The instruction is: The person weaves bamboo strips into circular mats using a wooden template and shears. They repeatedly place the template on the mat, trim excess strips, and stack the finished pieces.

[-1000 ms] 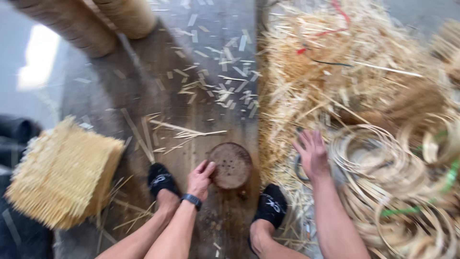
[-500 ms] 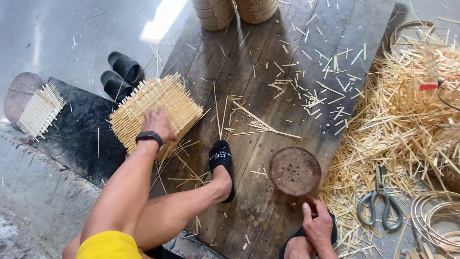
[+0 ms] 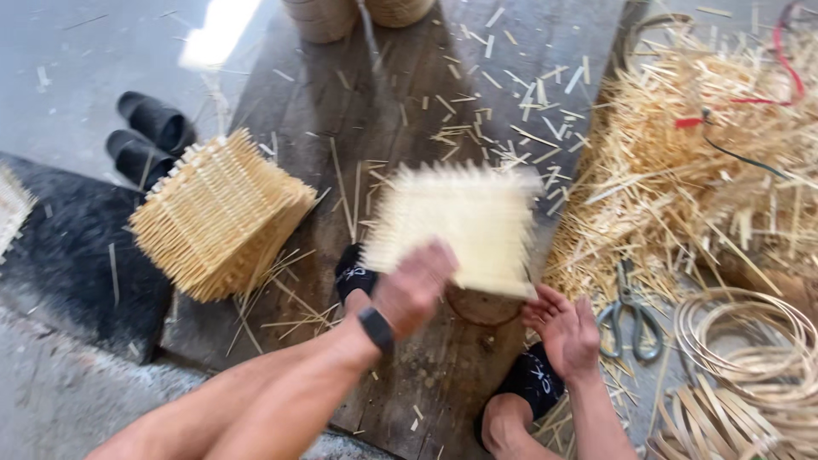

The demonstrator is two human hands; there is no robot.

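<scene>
Now | left hand [image 3: 415,285] grips woven mat [image 3: 456,226] (blurred) | right hand [image 3: 564,328] open

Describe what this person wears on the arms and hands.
Both arms are bare, with no sleeves or gloves. The left hand has a black band like a watch or tracker at the wrist. The right hand shows no ring, band or other wear.

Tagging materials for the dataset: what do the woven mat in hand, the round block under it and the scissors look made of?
Mat: pale yellow plant strips, likely bamboo or rattan, unfinished; loose ends bristle at the edges, though it is motion-blurred. The left hand holds it.
Block: seems raw wood, brown and rough-sided, mostly hidden.
Scissors: grey metal throughout, dull, uncoated handles.
</scene>
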